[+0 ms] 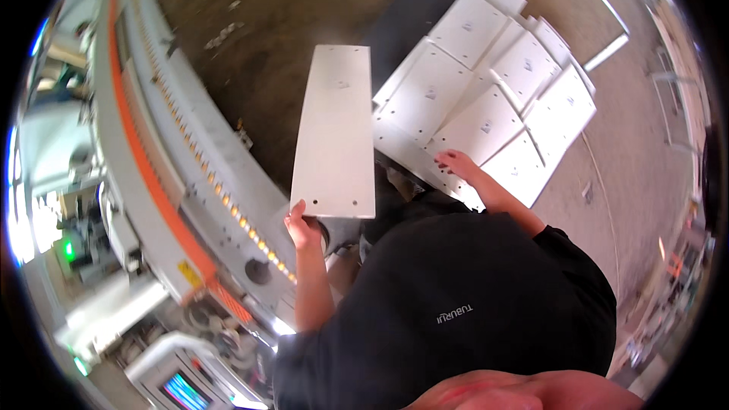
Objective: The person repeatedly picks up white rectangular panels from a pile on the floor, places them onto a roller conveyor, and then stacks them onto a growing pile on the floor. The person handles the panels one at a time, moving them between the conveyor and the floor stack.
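My left hand (302,229) is closed on the near left corner of a long white panel (334,129), its thumb on the top face. The panel is held out in front of me, with small dark holes near its ends and a small label toward its far end. My right hand (458,164) is at the near edge of the stacked white panels (486,118) on my right, fingers stretched out and apart, holding nothing. Whether its fingertips touch the stack I cannot tell. Those panels overlap in rows, several with small labels.
Along my left runs a long machine (152,159) with an orange strip and a row of yellowish rollers (228,201). A control panel with a lit screen (184,392) stands at the lower left. A dark flat surface (414,19) lies beyond the stack, and a metal frame (607,52) stands at the far right.
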A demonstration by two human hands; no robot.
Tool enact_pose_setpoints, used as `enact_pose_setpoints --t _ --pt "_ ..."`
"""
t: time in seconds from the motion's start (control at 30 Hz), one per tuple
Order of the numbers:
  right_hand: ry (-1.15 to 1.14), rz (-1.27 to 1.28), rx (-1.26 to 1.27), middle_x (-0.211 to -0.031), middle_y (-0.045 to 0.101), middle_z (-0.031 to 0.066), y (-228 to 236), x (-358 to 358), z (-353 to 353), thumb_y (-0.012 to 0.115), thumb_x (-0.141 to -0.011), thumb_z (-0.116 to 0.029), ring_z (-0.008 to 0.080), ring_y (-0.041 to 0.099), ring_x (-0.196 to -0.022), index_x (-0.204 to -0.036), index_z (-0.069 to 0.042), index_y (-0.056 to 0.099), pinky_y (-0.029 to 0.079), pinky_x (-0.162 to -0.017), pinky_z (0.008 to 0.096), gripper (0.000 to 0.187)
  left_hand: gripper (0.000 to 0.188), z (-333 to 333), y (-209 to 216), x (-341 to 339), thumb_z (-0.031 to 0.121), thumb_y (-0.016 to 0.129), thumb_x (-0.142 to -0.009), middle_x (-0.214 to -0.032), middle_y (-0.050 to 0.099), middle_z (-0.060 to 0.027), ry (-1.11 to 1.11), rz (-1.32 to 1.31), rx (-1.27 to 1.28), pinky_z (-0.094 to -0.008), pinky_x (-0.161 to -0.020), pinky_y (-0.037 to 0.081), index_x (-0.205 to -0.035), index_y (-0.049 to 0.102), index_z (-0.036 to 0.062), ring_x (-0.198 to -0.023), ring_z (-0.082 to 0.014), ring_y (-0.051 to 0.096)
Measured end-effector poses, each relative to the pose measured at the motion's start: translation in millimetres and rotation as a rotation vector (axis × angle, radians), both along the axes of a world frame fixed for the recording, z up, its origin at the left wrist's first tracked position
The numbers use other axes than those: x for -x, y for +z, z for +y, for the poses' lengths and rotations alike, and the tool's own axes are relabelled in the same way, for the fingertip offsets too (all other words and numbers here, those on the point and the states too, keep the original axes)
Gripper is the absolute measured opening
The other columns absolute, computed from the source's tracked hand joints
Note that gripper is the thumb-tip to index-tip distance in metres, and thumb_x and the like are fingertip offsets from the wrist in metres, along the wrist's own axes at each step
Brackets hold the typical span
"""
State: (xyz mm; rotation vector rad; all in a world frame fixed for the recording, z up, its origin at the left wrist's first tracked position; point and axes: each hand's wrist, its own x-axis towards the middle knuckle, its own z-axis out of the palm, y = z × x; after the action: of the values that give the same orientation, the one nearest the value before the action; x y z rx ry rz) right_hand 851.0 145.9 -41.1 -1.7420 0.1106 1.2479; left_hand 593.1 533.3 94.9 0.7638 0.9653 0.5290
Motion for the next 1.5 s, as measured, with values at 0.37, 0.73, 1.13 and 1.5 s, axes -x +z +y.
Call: enact_pose_setpoints --t 0.37,0.73,1.13,1.5 --pt "-0.087 0.508 -0.679 -0.125 0.066 0.0061 120.2 102.2 195.3 0.069 -0.096 -0.027 0.0213 0.064 -0.114 -0.133 -0.005 0.056 0.050 -0.100 0.0371 0.045 0.060 -131.9 89.5 269.7 0.035 0.061 -0.088 -0.126 0.063 -0.0169 0.328 -0.213 -0.032 -0.0445 -0.096 0.053 -0.134 0.054 -0.0027 -0.115 -0.0317 0.062" --pt "0.286 0.602 -0.609 -0.127 0.064 0.0070 105.1 311.5 239.0 0.073 -0.092 -0.020 0.0219 0.060 -0.118 -0.133 -0.004 0.057 0.047 -0.102 0.0388 0.046 0.015 -256.9 12.2 453.2 0.010 0.062 -0.094 -0.097 0.067 -0.0086 0.948 0.328 0.090 -0.0337 -0.071 0.054 -0.106 0.061 0.0011 -0.083 -0.0208 0.066" --pt "0.804 0.579 -0.402 -0.111 0.068 0.0051 112.6 534.2 312.6 0.066 -0.098 -0.028 0.0161 0.066 -0.099 -0.119 -0.008 0.063 0.055 -0.088 0.0330 0.029 0.027 -295.5 -16.6 620.3 0.004 0.063 -0.085 -0.105 0.069 -0.0132 1.087 0.798 -0.076 -0.0356 -0.078 0.053 -0.111 0.063 -0.0040 -0.089 -0.0231 0.067" --pt "1.087 0.392 -0.529 -0.126 0.068 0.0088 135.9 521.7 295.2 0.054 -0.104 -0.036 0.0156 0.068 -0.103 -0.138 -0.003 0.055 0.055 -0.087 0.0302 0.047 0.057 -205.4 15.3 554.8 0.019 0.075 -0.080 -0.138 0.059 -0.0157 0.174 1.334 -1.000 -0.0439 -0.110 0.041 -0.132 0.059 0.0051 -0.132 -0.0348 0.051"
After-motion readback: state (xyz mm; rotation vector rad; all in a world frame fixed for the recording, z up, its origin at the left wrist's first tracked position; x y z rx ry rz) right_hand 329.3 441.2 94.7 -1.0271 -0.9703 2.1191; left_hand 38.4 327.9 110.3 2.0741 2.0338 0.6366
